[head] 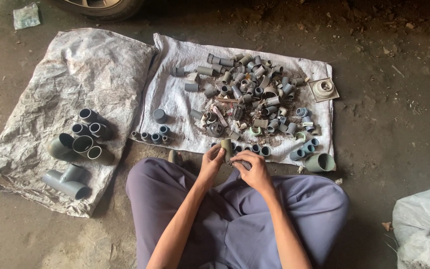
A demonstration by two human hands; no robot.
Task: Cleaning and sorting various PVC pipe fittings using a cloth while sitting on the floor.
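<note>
I sit cross-legged on the ground in purple trousers. My left hand (211, 161) holds a short greyish-green pipe fitting (226, 147) upright at my knees. My right hand (255, 167) is closed on a small dark scrubbing pad (240, 163) pressed against the fitting's lower part. Both hands meet just in front of a white woven sack (175, 97) spread on the ground. On that sack lies a heap of several small grey pipe fittings (252, 92), with a row of cleaner ones (151, 136) along its near edge.
A second, dirtier sack (75, 65) to the left carries larger grey elbows and a tee fitting (68, 182). A square floor drain cover (324, 89) lies at the white sack's right corner. A white bag (424, 224) sits at lower right. A vehicle tyre (100, 6) shows at top.
</note>
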